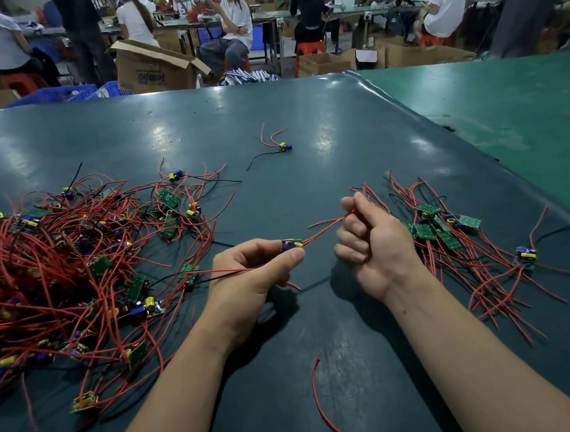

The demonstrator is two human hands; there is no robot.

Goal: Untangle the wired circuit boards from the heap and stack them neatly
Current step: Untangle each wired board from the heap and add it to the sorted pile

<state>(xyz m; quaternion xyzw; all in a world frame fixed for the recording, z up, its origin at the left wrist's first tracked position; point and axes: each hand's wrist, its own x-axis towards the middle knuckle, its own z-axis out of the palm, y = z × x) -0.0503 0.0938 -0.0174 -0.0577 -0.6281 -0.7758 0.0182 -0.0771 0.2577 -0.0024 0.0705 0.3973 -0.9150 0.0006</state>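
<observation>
Holding the board [292, 244] pinched in the left hand [251, 273], draw its red wire [324, 228] straight with the right hand [372, 242], whose grip pinches it. Place it on the stack [437, 227] at 3 o'clock.

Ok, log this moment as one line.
left hand: pinches board | right hand: pulls its red wire | heap: left | sorted boards: right

Left grip [258, 270], right grip [367, 235] both pinching.
</observation>
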